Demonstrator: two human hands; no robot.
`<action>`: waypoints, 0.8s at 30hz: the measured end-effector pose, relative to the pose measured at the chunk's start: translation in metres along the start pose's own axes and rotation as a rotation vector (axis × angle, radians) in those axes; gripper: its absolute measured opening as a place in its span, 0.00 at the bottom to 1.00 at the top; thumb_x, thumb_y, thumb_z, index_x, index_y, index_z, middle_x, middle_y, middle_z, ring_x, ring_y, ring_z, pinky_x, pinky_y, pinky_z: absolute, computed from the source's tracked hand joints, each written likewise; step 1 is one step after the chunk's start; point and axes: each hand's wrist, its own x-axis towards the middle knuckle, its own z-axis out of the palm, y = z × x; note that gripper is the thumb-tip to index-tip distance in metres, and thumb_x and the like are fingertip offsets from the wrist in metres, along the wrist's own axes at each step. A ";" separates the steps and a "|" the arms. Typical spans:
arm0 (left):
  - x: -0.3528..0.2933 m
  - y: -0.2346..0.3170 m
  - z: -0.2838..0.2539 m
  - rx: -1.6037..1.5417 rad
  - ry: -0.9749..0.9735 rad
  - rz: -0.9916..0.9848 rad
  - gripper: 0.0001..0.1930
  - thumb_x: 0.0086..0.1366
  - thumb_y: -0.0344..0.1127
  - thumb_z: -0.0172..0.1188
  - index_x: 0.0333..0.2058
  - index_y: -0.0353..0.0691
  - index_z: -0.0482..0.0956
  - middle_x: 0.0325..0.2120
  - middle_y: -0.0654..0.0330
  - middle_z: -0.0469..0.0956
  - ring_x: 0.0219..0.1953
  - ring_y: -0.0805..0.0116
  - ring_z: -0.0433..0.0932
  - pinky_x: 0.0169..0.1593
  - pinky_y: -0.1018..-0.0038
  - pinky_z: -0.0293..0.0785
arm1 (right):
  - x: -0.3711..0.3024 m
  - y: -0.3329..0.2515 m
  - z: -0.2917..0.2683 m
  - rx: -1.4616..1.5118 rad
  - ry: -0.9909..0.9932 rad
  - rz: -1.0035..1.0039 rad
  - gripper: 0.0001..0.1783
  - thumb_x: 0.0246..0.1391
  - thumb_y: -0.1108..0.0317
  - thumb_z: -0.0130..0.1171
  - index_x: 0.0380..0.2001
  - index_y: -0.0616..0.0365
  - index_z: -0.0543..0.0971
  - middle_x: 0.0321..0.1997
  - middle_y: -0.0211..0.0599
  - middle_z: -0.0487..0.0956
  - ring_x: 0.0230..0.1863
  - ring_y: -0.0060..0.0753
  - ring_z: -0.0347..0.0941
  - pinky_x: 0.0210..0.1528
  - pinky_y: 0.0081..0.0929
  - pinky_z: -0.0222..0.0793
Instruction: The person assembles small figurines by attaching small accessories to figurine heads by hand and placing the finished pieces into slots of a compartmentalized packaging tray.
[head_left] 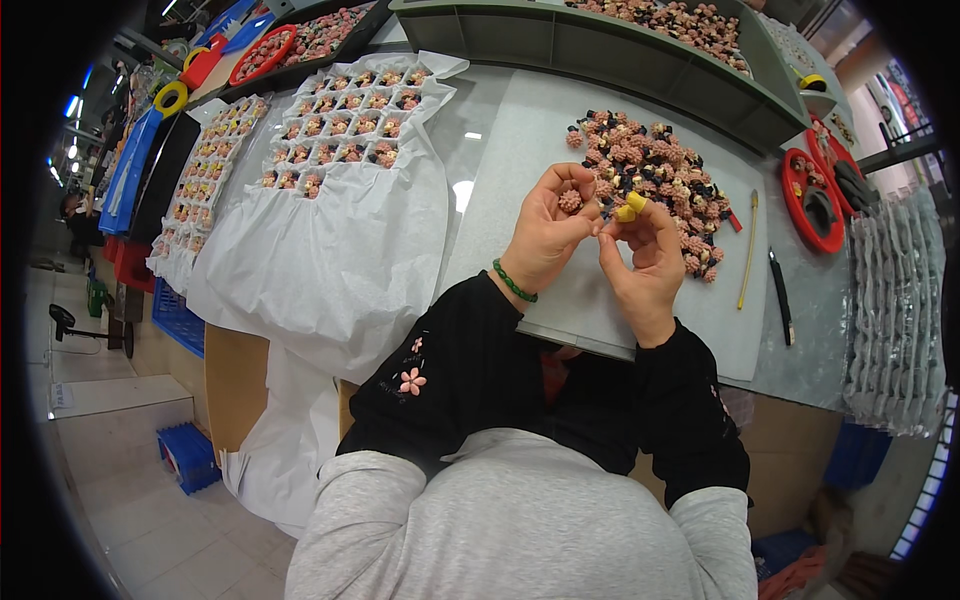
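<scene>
"What's in the left hand [543,238]?"

"A knobbly, round pink piece [570,201], with the fingers curled narrowly around it."

"And the right hand [645,285]?"

"Its fingers, two capped with yellow covers [625,214], bend in close to the left fingertips. Whether they grip anything, I can't tell."

"What lies around them?"

"Just beyond the fingers and to their right, a heap of small pink, black and cream figurines [650,165] on a flat white sheet [520,130]. Farther right, a slim gold-coloured stick [748,250] on that sheet, then a slender black pen-like tool [781,300] on the grey desk [820,330]."
</scene>
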 end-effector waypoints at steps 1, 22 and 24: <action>0.000 0.000 0.000 0.000 0.000 0.000 0.21 0.46 0.15 0.49 0.41 0.37 0.63 0.29 0.65 0.61 0.24 0.80 0.62 0.32 0.80 0.65 | 0.000 0.000 0.000 0.000 0.000 0.000 0.26 0.41 0.86 0.56 0.47 0.64 0.64 0.38 0.33 0.70 0.36 0.23 0.70 0.42 0.20 0.68; -0.002 -0.006 0.003 0.212 0.001 0.082 0.19 0.46 0.16 0.50 0.39 0.36 0.64 0.26 0.67 0.62 0.25 0.83 0.62 0.32 0.87 0.62 | 0.001 0.001 0.003 -0.047 0.072 0.032 0.26 0.41 0.86 0.55 0.47 0.65 0.64 0.38 0.31 0.68 0.37 0.19 0.68 0.41 0.16 0.67; -0.002 -0.006 0.003 0.217 0.016 0.087 0.19 0.46 0.16 0.50 0.39 0.37 0.64 0.26 0.66 0.62 0.25 0.83 0.62 0.32 0.86 0.63 | 0.001 0.000 0.003 -0.021 0.066 0.033 0.25 0.42 0.86 0.55 0.47 0.66 0.64 0.39 0.31 0.68 0.37 0.19 0.68 0.41 0.16 0.67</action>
